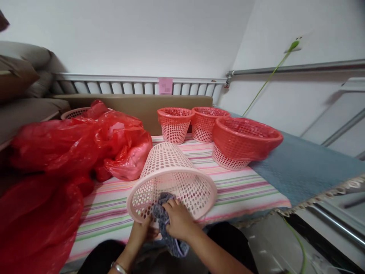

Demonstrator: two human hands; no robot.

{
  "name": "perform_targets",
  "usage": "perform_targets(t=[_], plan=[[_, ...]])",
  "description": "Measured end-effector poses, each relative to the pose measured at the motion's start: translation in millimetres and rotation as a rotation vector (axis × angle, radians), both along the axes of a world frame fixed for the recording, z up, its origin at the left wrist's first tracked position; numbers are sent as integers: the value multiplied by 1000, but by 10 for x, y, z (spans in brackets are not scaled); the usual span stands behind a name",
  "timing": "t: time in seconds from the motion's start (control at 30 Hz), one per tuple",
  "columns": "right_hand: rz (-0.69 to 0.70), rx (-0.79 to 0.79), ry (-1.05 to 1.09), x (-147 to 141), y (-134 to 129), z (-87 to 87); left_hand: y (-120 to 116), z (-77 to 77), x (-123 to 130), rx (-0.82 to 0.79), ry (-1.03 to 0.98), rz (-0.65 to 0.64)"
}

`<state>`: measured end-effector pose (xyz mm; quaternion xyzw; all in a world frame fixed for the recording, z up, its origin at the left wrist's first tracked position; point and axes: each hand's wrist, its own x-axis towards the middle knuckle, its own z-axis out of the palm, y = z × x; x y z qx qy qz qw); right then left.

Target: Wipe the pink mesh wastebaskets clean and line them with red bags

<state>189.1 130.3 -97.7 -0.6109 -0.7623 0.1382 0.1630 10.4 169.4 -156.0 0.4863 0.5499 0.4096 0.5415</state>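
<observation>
A pale pink perforated plastic basket (171, 171) lies on its side on a striped cloth (108, 213), its mouth turned toward me. My left hand (142, 230) grips the basket's lower rim, with its fingers partly hidden under the edge. Inside the mouth, my right hand (178, 219) is closed on a grey-blue cleaning cloth (167, 224) and presses it on the inner wall near the rim. Part of the cloth hangs out over the rim, showing a lighter edging.
Three similar baskets lined with red plastic bags stand behind and right, the nearest a red-lined basket (232, 161). Crumpled red plastic bags (94, 140) heap on the left, against another basket (74, 113). Behind is a radiator (119, 86); a green cable (262, 87) hangs right.
</observation>
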Motion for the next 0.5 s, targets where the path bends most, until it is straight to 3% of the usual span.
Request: perform_targets(t=[0.1, 0.2, 0.33, 0.5], plan=[[-24, 7, 32, -62, -288, -97, -12, 53, 3, 49, -24, 6], [-61, 26, 109, -94, -286, -164, -48, 117, 22, 72, -35, 15], [-198, 41, 220, -151, 20, -171, -61, 164, 33, 74, -45, 11], [-186, 140, 177, -226, 563, -204, -49, 107, 47, 35, -37, 17]])
